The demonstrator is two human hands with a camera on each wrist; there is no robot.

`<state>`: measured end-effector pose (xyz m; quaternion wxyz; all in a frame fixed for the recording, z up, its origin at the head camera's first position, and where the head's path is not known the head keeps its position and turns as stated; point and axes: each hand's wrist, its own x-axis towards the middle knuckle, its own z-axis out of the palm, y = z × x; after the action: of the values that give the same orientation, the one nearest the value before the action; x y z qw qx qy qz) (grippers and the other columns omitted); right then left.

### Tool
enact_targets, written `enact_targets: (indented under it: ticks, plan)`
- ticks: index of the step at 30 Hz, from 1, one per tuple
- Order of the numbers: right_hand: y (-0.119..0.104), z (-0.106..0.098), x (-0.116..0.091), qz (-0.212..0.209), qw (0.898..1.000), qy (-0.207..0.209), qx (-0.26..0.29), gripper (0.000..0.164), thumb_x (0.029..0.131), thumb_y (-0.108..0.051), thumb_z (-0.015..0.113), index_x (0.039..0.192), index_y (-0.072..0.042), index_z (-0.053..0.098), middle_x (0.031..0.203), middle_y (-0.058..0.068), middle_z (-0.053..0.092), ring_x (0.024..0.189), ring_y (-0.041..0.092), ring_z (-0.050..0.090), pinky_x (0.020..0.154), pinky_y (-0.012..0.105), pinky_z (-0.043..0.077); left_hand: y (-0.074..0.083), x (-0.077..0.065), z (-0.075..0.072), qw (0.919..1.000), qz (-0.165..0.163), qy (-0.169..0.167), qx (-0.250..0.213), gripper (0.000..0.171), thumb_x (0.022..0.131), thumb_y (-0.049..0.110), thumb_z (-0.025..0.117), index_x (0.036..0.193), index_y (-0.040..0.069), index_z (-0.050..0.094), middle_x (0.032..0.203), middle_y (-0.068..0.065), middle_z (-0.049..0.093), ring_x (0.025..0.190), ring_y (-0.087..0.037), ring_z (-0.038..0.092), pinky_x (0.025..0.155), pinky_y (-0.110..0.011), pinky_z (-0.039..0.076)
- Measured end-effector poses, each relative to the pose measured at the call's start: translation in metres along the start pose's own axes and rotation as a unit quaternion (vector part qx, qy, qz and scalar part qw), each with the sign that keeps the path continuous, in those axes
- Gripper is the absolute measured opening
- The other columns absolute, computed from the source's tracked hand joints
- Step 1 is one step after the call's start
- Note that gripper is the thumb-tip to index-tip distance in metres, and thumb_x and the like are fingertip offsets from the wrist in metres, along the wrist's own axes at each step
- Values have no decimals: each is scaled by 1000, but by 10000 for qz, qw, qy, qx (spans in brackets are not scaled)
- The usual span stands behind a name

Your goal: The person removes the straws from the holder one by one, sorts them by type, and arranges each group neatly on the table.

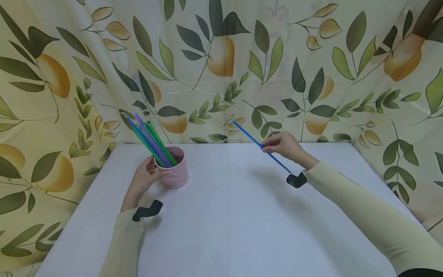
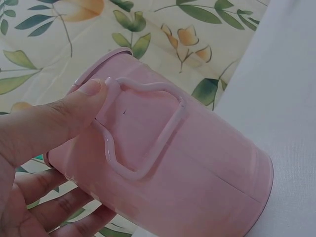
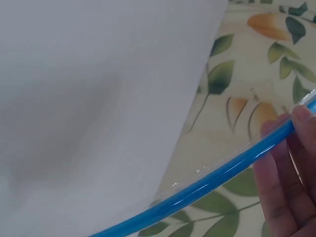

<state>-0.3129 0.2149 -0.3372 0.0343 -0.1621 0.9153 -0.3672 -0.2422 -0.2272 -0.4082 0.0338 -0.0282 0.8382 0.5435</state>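
My left hand (image 1: pixel 143 179) grips a pink metal pail (image 1: pixel 179 176) by its rim at the table's left. In the left wrist view the thumb presses by the pail's looped side handle (image 2: pixel 143 173), and the other fingers are on the far side. Several green, purple and blue straws (image 1: pixel 152 140) lean leftward out of the pail. Over the right half of the table, my right hand (image 1: pixel 285 147) pinches a blue drinking straw (image 1: pixel 246 133), held slanting in the air. The right wrist view shows its ridged bend (image 3: pixel 173 204) and a clear wrapper around it.
A white-covered table (image 1: pixel 221 215) lies under both hands. Behind and beside it hangs a cloth (image 1: pixel 221 104) printed with leaves and fruit. A black wrist camera (image 1: pixel 149 210) sits on the left wrist, another (image 1: pixel 297 180) on the right.
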Motion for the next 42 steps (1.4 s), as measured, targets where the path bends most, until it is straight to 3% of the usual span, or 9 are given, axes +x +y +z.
enact_targets:
  ticks: [5,13,21,27,32,42]
  plan:
    - [24,-4,-3,91,9995,-23,-297,23,83,-8,70,104,-2,71,101,16,72,94,28,67,84,38,57,-1,1,-1,10000,-49,33,10,93,80,40,72,151,14,17,156,-13,23,143,-34,24,116,-49,27]
    - [61,-9,-9,472,9986,-198,-141,26,84,-15,70,107,-4,71,107,15,70,103,29,63,90,42,54,0,0,0,10000,-3,-42,5,93,81,37,72,151,12,16,155,-16,23,142,-36,24,116,-49,26]
    - [93,-3,1,704,9965,-452,-70,25,83,-18,72,105,-7,72,106,11,71,107,29,61,98,48,47,1,-1,1,10000,-48,-35,-12,93,81,37,72,151,12,15,156,-17,21,142,-37,24,116,-49,27]
    - [113,7,9,472,9969,-623,-76,20,81,-14,73,100,-6,74,102,11,73,102,27,63,90,38,48,3,-2,0,10000,-27,-49,-56,93,82,34,72,151,11,15,156,-18,21,142,-37,24,116,-49,26]
    - [127,12,14,633,9949,-772,110,21,80,-15,74,99,-6,74,101,8,73,99,20,62,87,28,45,0,-2,0,10000,-26,-54,-36,92,82,36,72,151,12,16,156,-14,22,143,-35,23,117,-48,26]
    - [139,19,15,546,9971,-472,254,26,77,-17,77,99,-4,73,96,5,74,88,3,62,80,15,46,-2,-1,0,9999,-43,-58,-70,92,82,37,71,151,12,16,156,-14,22,143,-35,23,117,-49,25]
